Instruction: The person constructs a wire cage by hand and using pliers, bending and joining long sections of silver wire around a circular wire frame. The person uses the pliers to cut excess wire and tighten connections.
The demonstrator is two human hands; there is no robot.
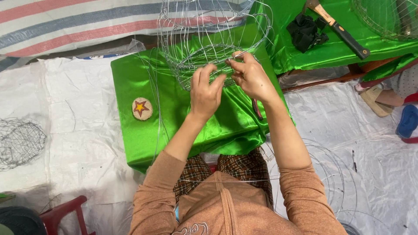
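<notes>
A round frame of thin silver wire [204, 41] lies on a low block wrapped in shiny green cloth [143, 130]. My left hand [206, 91] grips the near rim of the wire frame, fingers curled over it. My right hand [250, 76] is just beside it, pinching a thin wire at the same rim with thumb and forefinger. Loose strands of wire trail from the frame down over the green cloth toward my lap.
A round patch with a star [142, 109] lies on the green cloth. A hatchet [337, 28] and a black bundle [305, 31] rest on a second green surface at the back right. Another wire frame [19, 141] sits at left. Wire hoops [331, 174] lie on the white sheet. Someone's foot in a sandal [379, 100] is at right.
</notes>
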